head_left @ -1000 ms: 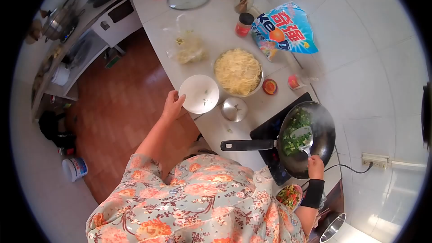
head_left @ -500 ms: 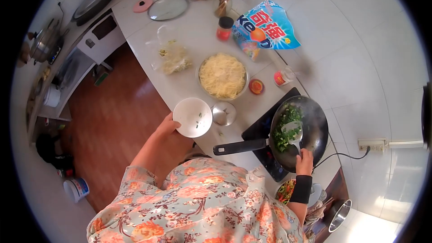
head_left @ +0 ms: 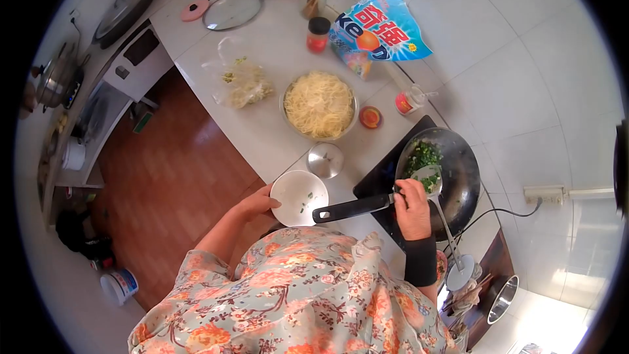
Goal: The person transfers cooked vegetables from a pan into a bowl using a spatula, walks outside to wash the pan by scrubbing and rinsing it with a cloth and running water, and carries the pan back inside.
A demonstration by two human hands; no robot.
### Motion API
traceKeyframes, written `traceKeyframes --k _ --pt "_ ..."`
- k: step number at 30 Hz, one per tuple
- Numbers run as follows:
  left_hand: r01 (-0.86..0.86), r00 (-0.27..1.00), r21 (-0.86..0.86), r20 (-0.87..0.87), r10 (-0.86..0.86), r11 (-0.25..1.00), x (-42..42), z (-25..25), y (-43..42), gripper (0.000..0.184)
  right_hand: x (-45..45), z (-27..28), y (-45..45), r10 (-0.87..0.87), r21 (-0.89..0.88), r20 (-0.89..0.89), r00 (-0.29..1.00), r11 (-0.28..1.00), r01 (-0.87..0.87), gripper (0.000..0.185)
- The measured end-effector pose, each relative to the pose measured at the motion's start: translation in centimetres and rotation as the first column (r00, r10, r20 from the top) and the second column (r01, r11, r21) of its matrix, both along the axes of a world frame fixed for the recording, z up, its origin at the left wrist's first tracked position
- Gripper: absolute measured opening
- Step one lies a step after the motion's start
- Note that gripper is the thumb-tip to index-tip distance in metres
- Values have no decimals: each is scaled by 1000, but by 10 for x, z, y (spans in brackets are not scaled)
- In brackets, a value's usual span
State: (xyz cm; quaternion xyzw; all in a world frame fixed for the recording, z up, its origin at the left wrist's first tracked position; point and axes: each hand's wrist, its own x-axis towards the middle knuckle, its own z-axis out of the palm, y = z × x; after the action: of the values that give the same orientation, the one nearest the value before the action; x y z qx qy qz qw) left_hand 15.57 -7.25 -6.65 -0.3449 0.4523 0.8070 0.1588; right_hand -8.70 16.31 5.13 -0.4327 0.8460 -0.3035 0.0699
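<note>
The left hand [head_left: 257, 203] gripped a white bowl [head_left: 299, 190] by its left rim, thumb over the lip, at the near left corner of the bench [head_left: 275, 39]; whether the bench bore any of its weight could not be told. The bowl looked light and rigid, perhaps breakable, with green scraps inside, and best held by the rim.

The dark pan [head_left: 464, 177] sat on a black hob [head_left: 375, 185] toward the bench's right edge. The right hand [head_left: 413, 213] was at the root of its black handle [head_left: 350, 210], fingers bent; whether they had closed on it was unclear. The pan looked stiff, heavier than the bowl, and probably hot; the handle's outer length seemed the safer hold. Inside, soft, limp chopped greens [head_left: 424, 156] lay by the blade of a spatula [head_left: 441, 217], whose thin shaft crossed the rim.
</note>
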Motion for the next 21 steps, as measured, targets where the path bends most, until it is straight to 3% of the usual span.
traceKeyframes --k 4,11,13,15,17,18,20,21 --pt "0 996 38 -91 4 999 -12 10 9 62 12 -1 -15 64 3 75 995 998 -64 23" --pt "95 995 -9 -19 -95 995 -23 5 5 61 25 -5 -25 158 37 98 983 986 -162 22" --pt "85 992 -304 112 -53 949 -29 -9 -16 63 28 -2 -26 199 4 34 979 980 -199 20" --pt "-81 995 -490 10 99 868 -39 -8 -31 66 29 -2 -24 195 9 36 980 981 -195 20" --pt "-282 959 -359 -88 269 890 -59 -13 -45 61 30 -1 -21 187 9 27 982 982 -187 19" --pt "-279 960 -360 -91 265 890 -72 -12 -48 61 30 -1 -20 183 8 24 983 983 -183 19" --pt "-391 918 1 -74 390 921 -98 -9 -52 47 31 2 -18 182 1 29 983 983 -182 16" --pt "-384 921 1 -78 383 923 -107 -10 -55 47 32 4 -15 175 -1 25 984 985 -175 16"
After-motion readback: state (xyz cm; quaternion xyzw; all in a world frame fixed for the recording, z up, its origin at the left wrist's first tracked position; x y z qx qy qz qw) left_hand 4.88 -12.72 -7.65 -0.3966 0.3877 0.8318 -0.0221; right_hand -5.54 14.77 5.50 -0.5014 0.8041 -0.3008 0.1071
